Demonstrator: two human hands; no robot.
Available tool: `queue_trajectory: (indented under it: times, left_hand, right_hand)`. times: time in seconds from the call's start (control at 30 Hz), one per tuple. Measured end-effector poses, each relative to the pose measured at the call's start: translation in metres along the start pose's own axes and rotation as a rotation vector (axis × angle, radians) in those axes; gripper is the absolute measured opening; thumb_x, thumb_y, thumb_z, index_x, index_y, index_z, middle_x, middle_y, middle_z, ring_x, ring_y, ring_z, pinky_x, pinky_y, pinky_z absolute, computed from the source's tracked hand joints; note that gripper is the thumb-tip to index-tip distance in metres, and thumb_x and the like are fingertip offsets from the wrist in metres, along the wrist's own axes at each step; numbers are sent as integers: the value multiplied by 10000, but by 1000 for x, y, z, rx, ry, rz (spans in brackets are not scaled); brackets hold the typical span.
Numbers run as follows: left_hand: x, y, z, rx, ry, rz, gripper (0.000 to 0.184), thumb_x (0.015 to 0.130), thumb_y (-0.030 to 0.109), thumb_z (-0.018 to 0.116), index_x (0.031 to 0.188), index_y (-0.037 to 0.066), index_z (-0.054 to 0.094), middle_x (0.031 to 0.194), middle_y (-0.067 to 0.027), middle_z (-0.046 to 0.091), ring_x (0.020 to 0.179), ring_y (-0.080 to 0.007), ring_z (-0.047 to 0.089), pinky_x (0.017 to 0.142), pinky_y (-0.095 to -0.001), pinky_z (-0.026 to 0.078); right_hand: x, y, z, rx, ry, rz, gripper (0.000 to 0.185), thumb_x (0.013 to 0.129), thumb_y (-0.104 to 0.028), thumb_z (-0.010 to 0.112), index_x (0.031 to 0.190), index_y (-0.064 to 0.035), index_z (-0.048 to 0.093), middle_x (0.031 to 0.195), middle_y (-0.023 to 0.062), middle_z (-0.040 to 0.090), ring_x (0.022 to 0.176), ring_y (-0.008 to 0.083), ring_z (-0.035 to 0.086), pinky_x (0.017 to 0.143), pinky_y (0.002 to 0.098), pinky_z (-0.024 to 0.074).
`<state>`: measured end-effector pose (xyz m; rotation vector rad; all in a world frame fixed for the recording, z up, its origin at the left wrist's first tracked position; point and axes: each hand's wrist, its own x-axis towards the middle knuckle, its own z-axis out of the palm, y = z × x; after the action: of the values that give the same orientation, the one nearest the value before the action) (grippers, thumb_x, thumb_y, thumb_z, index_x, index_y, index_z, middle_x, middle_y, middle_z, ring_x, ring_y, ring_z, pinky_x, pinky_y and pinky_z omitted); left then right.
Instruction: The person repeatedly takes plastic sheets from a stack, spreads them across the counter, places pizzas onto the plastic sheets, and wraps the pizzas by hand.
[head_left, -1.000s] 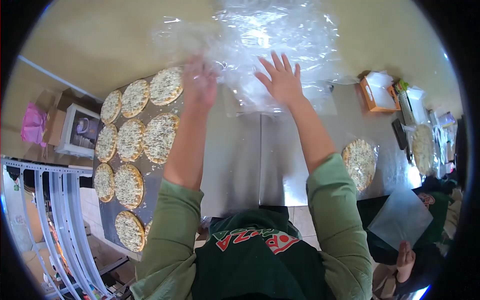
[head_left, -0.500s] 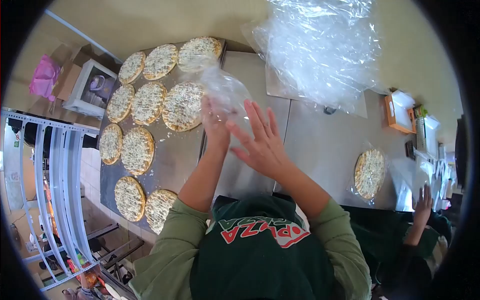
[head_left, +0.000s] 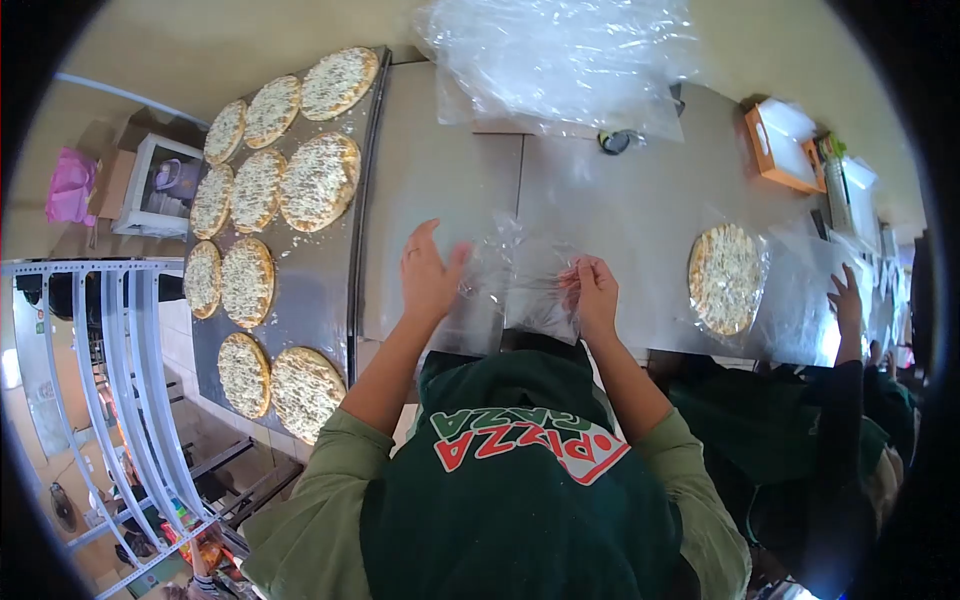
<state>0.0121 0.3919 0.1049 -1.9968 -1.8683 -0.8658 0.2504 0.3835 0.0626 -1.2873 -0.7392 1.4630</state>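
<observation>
A clear plastic bag [head_left: 527, 282] is spread out low over the steel worktop, just beyond my apron. My right hand [head_left: 596, 296] pinches its right edge between thumb and fingers. At the bag's left side is my left hand [head_left: 432, 275], thumb and fingers apart, holding nothing; whether it touches the film I cannot tell. Left of it, several round pizzas topped with grated cheese lie in rows on a dark tray, the nearest being this pizza [head_left: 306, 393]. Another pizza [head_left: 724, 278], in clear film, lies on the worktop to the right.
A heap of clear plastic bags [head_left: 560, 60] covers the back of the worktop [head_left: 440, 150]. An orange-sided box [head_left: 785, 145] stands at the back right. A co-worker's hand [head_left: 847, 300] is at the far right, and a metal shelf rack [head_left: 135, 370] stands at the left.
The bag has moved from beside the tray to in front of me. My right hand has closed on its edge; my left hand has drawn back and opened. My view has shifted slightly.
</observation>
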Motion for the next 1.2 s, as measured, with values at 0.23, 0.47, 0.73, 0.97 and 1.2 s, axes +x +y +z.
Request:
queue_trajectory:
  times: [0.23,0.47,0.73,0.97,1.2]
  left_hand:
    - [-16,36,41,-256,-666,-559,338,912,352,428,955,26,506,674,-162,571,670,-317,579,636,-390,447]
    - [-43,12,63,-559,-458,-837,336,932,317,409,817,36,552,629,-159,540,579,-270,520,558,-377,408]
    - [-1,39,9,-536,-672,-319,224,814,225,621,963,65,572,691,-100,584,580,-209,526,553,-319,431]
    - [64,-20,-47,-765,-440,-436,165,799,156,646,894,24,616,721,-29,609,641,-122,547,619,-247,441]
    - [81,-41,-81,-1047,-307,-513,164,850,173,582,923,34,630,752,-55,620,691,-110,565,627,-256,438]
  right_hand:
    - [2,-8,-48,-148,28,22,230,931,-245,467,943,-29,544,681,42,571,546,79,527,437,206,408]
    - [20,-40,-72,-970,269,-539,249,812,-95,583,1051,-37,538,897,120,557,774,208,548,653,302,464]
    - [14,-93,60,-1084,-624,-1086,393,758,-90,592,1144,-78,516,1011,105,573,969,293,537,801,407,440]
    - [44,-124,98,-1025,-702,-691,235,813,-136,544,1027,-45,579,849,129,613,809,276,593,704,365,460]
    - [11,-144,135,-937,-636,-342,175,835,-161,589,909,-2,602,750,44,601,686,110,526,645,264,431]
